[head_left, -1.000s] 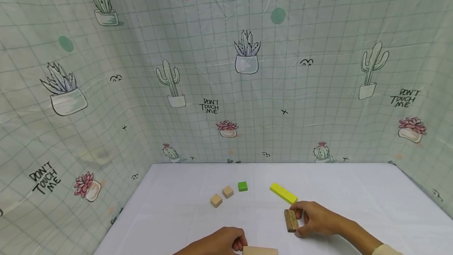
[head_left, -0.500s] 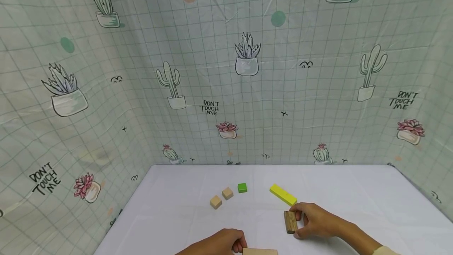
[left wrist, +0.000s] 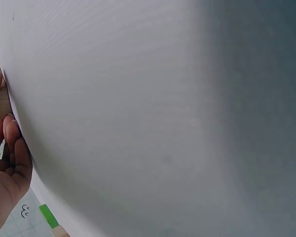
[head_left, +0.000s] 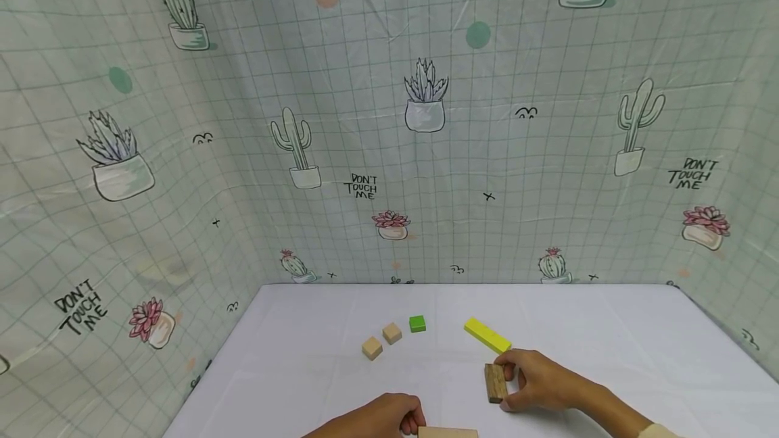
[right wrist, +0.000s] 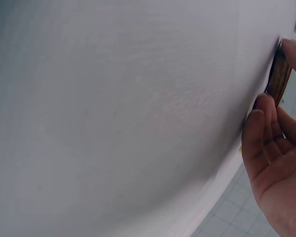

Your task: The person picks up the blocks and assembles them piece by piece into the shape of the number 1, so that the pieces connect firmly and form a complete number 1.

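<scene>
- The patterned curtain [head_left: 481, 154] stands behind and to the left of my workspace; it seems hung there to screen off whatever lies beyond.
- The white table [head_left: 292, 357] bears every block; its flat top probably takes their weight, so my fingers need only steady them.
- My right hand [head_left: 538, 384] and left hand [head_left: 389, 416] are apart from each other, each clamped on its own block.
- The pale block [head_left: 447, 432] is at the near edge of my view, partly cut off; my left thumb and fingers pinch it at its left end, perhaps to leave the rest free.
- The yellow block [head_left: 487, 335] lies slantwise just beyond my right fingertips; I cannot tell whether they touch.
- The dark block [head_left: 496, 384] sits between my right thumb and fingers, gripped by its two ends, likely so it cannot turn.
- Two small cubes [head_left: 372, 348] and a green block [head_left: 417, 324] lie farther back in a loose slanting row, well apart from both hands; probably out of the way.
</scene>
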